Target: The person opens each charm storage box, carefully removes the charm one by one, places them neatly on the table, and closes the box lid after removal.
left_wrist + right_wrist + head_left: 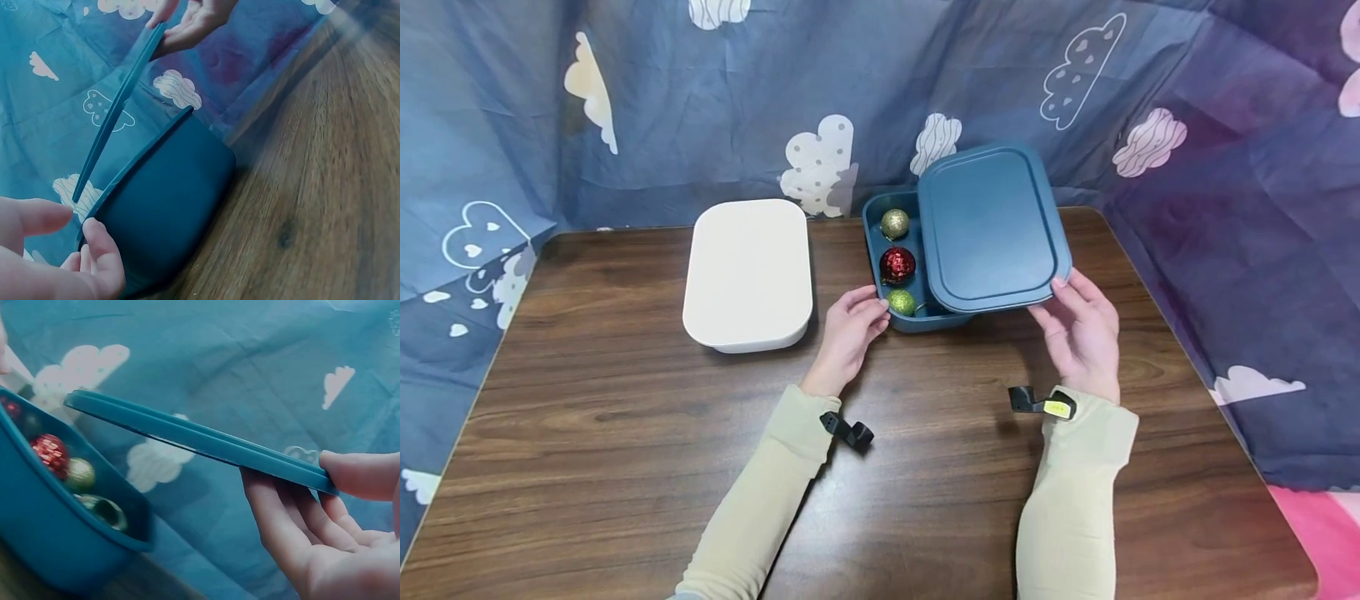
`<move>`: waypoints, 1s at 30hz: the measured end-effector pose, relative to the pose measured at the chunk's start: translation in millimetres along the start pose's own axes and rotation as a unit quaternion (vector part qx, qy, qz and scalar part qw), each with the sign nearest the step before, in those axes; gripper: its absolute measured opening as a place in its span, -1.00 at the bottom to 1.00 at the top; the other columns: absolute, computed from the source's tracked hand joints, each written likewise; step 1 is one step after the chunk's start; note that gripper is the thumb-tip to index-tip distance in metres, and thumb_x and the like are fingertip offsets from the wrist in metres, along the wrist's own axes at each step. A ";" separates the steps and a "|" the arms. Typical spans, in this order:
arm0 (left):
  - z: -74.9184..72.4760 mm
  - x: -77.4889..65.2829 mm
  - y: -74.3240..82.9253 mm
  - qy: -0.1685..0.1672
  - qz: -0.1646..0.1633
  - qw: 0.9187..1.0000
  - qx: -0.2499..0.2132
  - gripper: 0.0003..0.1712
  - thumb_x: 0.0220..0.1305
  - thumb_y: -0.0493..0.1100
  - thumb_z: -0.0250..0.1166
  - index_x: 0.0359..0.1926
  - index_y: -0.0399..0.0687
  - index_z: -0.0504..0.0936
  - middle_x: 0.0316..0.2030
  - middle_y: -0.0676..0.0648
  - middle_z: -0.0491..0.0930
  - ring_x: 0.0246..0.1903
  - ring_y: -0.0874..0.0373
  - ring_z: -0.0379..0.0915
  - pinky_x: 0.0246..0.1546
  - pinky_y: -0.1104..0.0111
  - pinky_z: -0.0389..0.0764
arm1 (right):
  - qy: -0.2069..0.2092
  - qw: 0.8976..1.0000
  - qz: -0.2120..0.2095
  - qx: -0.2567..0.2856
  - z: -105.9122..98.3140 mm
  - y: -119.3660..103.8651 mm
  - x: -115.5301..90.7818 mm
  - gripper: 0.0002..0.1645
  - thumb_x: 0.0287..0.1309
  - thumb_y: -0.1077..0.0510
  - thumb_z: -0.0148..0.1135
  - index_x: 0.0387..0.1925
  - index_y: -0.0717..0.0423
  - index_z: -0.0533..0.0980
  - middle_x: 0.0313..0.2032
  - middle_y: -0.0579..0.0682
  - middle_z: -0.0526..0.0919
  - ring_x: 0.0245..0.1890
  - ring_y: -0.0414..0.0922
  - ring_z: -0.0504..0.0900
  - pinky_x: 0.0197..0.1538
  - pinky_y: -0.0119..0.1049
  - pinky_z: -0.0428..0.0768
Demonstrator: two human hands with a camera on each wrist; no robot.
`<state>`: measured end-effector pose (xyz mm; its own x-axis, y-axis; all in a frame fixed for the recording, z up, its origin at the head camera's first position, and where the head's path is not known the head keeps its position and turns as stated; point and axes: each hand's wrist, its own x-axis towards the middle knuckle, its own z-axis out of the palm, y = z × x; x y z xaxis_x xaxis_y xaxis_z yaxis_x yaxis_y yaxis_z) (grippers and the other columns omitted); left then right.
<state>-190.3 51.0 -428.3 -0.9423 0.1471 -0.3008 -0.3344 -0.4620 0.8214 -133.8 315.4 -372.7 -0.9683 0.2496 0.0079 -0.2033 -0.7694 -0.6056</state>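
A blue storage box (925,325) sits on the table with its left part uncovered. Inside lie a gold glitter bauble (895,223), a shiny red bauble (897,265) and a green glitter bauble (901,302). My left hand (850,333) holds the box at its front left corner, thumb and fingers on either side of the rim. My right hand (1082,333) pinches the near right corner of the blue lid (992,225), thumb on top and fingers beneath. In the right wrist view the lid (200,440) is tilted and raised above the box (56,531), more baubles showing inside.
A white box with a white lid (748,271) stands to the left of my left hand. The wooden table (625,467) meets a blue cloud-print curtain (700,125) at the back, and another curtain side (1232,275) borders the right edge.
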 end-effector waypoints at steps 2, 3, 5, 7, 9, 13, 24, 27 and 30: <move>0.4 1.5 -1.2 0.000 -0.004 1.000 -0.011 -0.52 0.25 -0.46 0.19 0.20 -0.33 0.37 -0.46 0.06 0.56 -0.49 0.30 0.51 -0.42 0.57 0.58 | 0.004 1.000 -0.015 0.005 -1.4 -6.8 -1.6 -0.73 0.21 0.55 0.02 -0.09 0.48 0.55 -0.24 0.25 0.70 -0.29 0.07 0.71 -0.17 -0.08 0.72; 0.4 2.1 -1.8 0.000 -0.005 1.000 -0.012 -0.52 0.25 -0.45 0.19 0.20 -0.33 0.37 -0.47 0.06 0.57 -0.50 0.30 0.51 -0.42 0.57 0.57 | 0.005 1.000 -0.022 0.010 -2.2 -10.1 -2.5 -0.72 0.21 0.56 0.02 -0.09 0.49 0.54 -0.24 0.26 0.70 -0.28 0.08 0.71 -0.17 -0.07 0.72; 0.1 3.4 -2.6 0.000 -0.008 1.000 -0.014 -0.52 0.26 -0.45 0.18 0.21 -0.33 0.37 -0.47 0.06 0.58 -0.50 0.30 0.51 -0.42 0.57 0.58 | 0.007 0.999 -0.033 0.017 -3.9 -16.2 -3.9 -0.72 0.20 0.57 0.01 -0.09 0.50 0.53 -0.23 0.27 0.70 -0.28 0.09 0.71 -0.17 -0.06 0.72; -0.5 4.7 -3.1 0.000 -0.018 1.000 -0.017 -0.51 0.26 -0.44 0.19 0.22 -0.32 0.38 -0.47 0.06 0.59 -0.50 0.30 0.51 -0.42 0.57 0.58 | 0.011 0.999 -0.045 0.022 -5.4 -21.6 -5.5 -0.74 0.19 0.59 0.00 -0.12 0.52 0.54 -0.24 0.28 0.69 -0.29 0.10 0.72 -0.19 -0.05 0.72; -1.7 5.7 -3.5 -0.002 -0.031 0.999 -0.025 -0.49 0.27 -0.44 0.18 0.25 -0.33 0.36 -0.46 0.05 0.59 -0.49 0.29 0.51 -0.42 0.56 0.58 | 0.016 0.998 -0.055 0.025 -6.8 -26.6 -7.5 -0.76 0.18 0.60 0.00 -0.16 0.53 0.54 -0.27 0.28 0.69 -0.32 0.10 0.72 -0.21 -0.05 0.73; -4.0 7.1 -3.2 -0.015 -0.065 0.996 -0.058 -0.46 0.29 -0.44 0.15 0.29 -0.34 0.32 -0.44 0.02 0.56 -0.47 0.28 0.50 -0.39 0.54 0.57 | 0.033 0.996 -0.079 0.012 -8.8 -35.6 -13.0 -0.79 0.14 0.62 0.03 -0.24 0.53 0.56 -0.34 0.27 0.70 -0.39 0.08 0.73 -0.29 -0.06 0.73; -4.4 4.4 0.4 -0.030 -0.095 0.989 -0.107 -0.54 0.32 -0.44 0.09 0.23 -0.28 0.33 -0.44 0.00 0.53 -0.45 0.25 0.47 -0.37 0.53 0.53 | 0.108 0.981 -0.147 -0.066 -9.0 -49.1 -22.0 -0.77 -0.06 0.67 0.20 -0.30 0.51 0.54 -0.48 0.24 0.70 -0.54 0.02 0.71 -0.42 -0.17 0.73; -3.8 4.3 -0.2 -0.029 -0.098 0.989 -0.110 -0.59 0.31 -0.44 0.10 0.17 -0.24 0.36 -0.43 -0.01 0.52 -0.45 0.24 0.46 -0.37 0.54 0.53 | 0.120 0.979 -0.144 -0.083 -11.0 -49.5 -22.1 -0.76 -0.11 0.68 0.23 -0.33 0.49 0.55 -0.50 0.22 0.71 -0.54 -0.01 0.71 -0.41 -0.19 0.73; -2.8 4.4 -1.0 -0.028 -0.100 0.989 -0.109 -0.61 0.31 -0.45 0.10 0.14 -0.22 0.37 -0.41 -0.02 0.51 -0.45 0.24 0.46 -0.38 0.55 0.52 | 0.139 0.975 -0.140 -0.103 -13.2 -49.2 -22.3 -0.77 -0.14 0.68 0.26 -0.38 0.46 0.56 -0.54 0.19 0.70 -0.58 -0.05 0.69 -0.47 -0.26 0.71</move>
<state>-194.1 49.6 -431.8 -0.8589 0.3003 -0.4149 -0.5087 -0.5949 0.6224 -100.3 355.5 -353.5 -0.7972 0.6037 -0.0025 -0.3925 -0.5215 -0.7576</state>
